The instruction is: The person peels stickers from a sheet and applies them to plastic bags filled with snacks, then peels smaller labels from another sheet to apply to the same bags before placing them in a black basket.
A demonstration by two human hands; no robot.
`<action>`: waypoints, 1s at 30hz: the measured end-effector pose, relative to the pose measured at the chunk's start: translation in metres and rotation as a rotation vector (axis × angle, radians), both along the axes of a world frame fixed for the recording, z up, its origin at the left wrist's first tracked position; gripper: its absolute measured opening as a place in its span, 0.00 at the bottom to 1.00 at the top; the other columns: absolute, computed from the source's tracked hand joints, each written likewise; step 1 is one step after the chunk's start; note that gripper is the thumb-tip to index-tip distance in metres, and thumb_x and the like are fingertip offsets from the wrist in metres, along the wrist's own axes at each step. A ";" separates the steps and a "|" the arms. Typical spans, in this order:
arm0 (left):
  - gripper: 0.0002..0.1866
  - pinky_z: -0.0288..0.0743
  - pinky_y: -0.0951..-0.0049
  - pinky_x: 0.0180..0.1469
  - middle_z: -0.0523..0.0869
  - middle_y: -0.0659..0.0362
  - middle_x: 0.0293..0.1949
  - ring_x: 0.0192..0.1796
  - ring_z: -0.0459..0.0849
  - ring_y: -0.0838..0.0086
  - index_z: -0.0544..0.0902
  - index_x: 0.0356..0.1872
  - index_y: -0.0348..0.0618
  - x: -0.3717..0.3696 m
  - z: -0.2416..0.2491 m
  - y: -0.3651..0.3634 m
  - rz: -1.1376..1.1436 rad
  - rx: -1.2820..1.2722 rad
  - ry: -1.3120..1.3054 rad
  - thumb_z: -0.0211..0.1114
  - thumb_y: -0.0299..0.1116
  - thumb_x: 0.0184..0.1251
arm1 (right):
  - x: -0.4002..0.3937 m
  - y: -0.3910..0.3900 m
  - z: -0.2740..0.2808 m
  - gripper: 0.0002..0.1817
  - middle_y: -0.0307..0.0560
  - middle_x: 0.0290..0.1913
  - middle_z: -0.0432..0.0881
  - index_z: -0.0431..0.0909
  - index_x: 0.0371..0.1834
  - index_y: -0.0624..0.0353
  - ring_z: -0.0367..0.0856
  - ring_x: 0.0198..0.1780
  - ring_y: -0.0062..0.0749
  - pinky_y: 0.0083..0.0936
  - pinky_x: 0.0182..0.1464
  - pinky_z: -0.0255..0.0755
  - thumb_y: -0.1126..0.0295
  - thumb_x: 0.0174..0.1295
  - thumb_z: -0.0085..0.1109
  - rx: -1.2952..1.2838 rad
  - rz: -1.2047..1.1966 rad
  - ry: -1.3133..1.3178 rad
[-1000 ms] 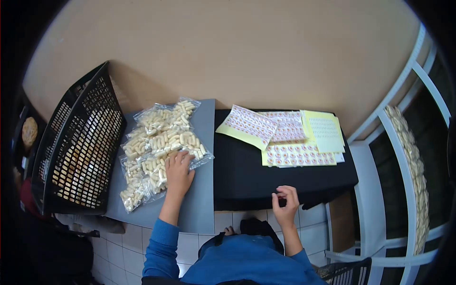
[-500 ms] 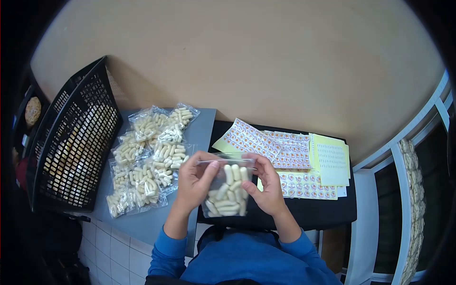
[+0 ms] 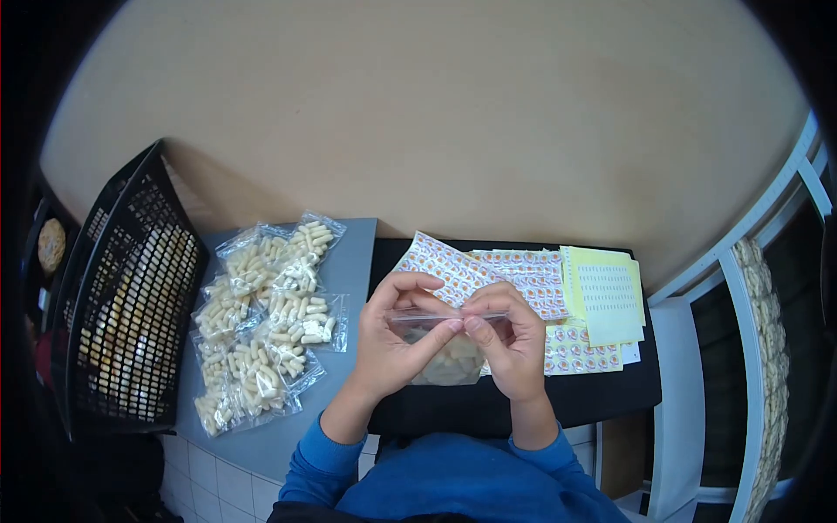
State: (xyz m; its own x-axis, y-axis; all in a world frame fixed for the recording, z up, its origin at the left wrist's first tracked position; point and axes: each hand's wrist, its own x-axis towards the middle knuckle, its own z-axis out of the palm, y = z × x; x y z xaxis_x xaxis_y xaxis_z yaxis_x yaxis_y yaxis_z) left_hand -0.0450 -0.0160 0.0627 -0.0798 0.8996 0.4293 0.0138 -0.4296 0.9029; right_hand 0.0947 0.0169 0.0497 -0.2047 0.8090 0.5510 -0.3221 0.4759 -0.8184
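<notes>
Head: hands [image 3: 391,342] closer together on bag [image 3: 449,364]

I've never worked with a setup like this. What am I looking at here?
There is no robot: these are a person's bare hands, seen by a camera on that person's head, looking forward and down.

The left hand and right hand pinch the top edge of a clear bag with pale pieces inside.

On the grey surface lie similar filled bags. On the black surface are overlapping printed sheets, apparently stickers. A black mesh crate stands at the left. The dark curved corners seem to come from the lens.
</notes>
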 end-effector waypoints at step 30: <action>0.31 0.74 0.77 0.40 0.81 0.56 0.27 0.34 0.81 0.75 0.60 0.55 0.31 -0.006 0.000 -0.003 0.063 0.298 0.070 0.64 0.17 0.48 | -0.019 -0.019 -0.001 0.04 0.48 0.34 0.73 0.71 0.32 0.63 0.72 0.36 0.27 0.20 0.42 0.65 0.79 0.54 0.55 0.085 -0.162 -0.038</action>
